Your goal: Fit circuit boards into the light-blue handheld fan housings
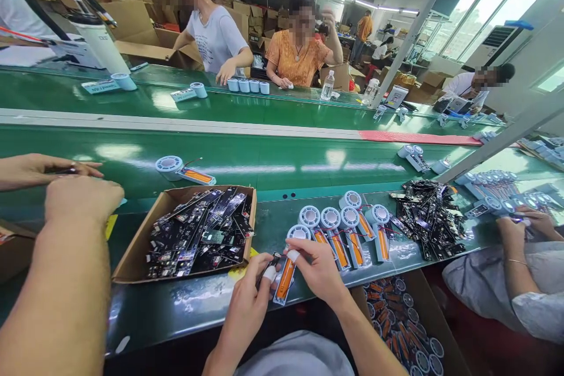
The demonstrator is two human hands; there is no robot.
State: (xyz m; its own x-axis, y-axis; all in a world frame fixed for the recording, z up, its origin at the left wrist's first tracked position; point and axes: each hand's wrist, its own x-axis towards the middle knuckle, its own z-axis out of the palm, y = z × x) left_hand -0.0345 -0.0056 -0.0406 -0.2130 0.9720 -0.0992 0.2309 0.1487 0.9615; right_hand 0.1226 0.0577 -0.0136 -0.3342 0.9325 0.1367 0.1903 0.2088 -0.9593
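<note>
In front of me lies a pale blue handheld fan body [285, 283] with a round head and an orange battery in its handle. My left hand [252, 289] pinches a small dark circuit board [275, 259] beside the handle. Against the upper handle, just below the fan head, the fingers of my right hand [318, 267] are closed; they seem to grip the fan body or its thin wires. White covers wrap a fingertip on each hand. Several similar fan bodies [339, 247] with orange batteries lie to the right of my hands.
A cardboard box [127, 264] of circuit boards stands left, near a co-worker's arms [74, 258]. Loose boards [429, 217] are heaped right, near another co-worker's hands [522, 224]. Below the bench edge sits a box of fan bodies [403, 323]. Beyond runs a green conveyor [273, 155].
</note>
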